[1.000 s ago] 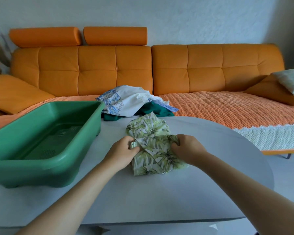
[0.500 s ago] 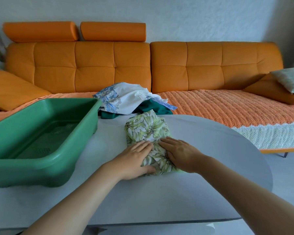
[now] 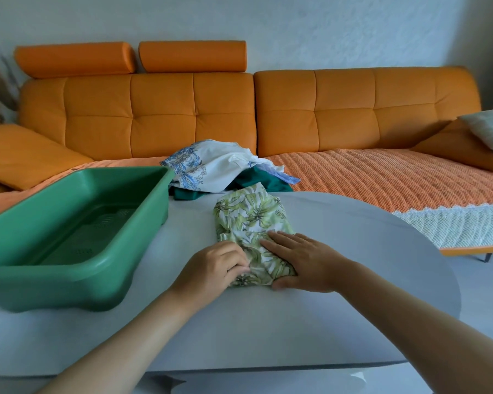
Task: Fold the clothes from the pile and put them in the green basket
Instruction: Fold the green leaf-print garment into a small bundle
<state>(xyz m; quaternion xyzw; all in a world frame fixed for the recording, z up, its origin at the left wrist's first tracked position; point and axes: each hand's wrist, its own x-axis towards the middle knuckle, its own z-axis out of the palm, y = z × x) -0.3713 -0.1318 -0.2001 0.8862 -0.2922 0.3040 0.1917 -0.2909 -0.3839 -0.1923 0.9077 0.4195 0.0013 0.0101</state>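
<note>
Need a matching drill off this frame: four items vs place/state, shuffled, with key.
Items
1. basket
2. leaf-print cloth
3. pile
4. right hand

Place or state
A. lies flat on the leaf-print cloth
B. on the left side of the table
C. at the table's far edge, in front of the sofa
D. mid-table, its edge pinched by the left hand

Pairs: 1-B, 2-D, 3-C, 4-A

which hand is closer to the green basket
Left. The left hand grips the leaf-print garment at its left edge, just right of the green basket; the right hand presses flat on its right side, farther away.
</note>
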